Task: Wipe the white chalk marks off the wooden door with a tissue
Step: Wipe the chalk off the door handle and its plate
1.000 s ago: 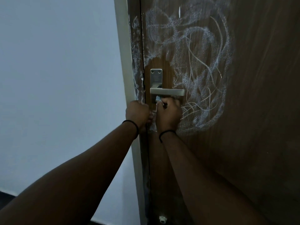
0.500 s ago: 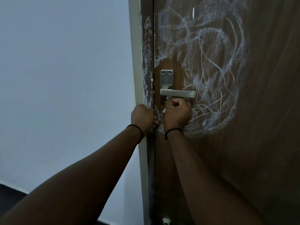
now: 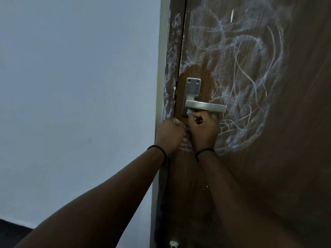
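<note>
The right hand [image 3: 203, 130], fingers curled round a small pale wad of tissue [image 3: 189, 111], sits just under the brushed-metal lever handle [image 3: 206, 106] at frame centre. The left hand [image 3: 169, 134], fingers curled, touches it at the brown wooden door [image 3: 295, 158] edge; what it holds is hidden. The white chalk scribbles [image 3: 250, 77] spread up and right of the right hand, the nearer one. Most of the tissue is hidden in the fist
</note>
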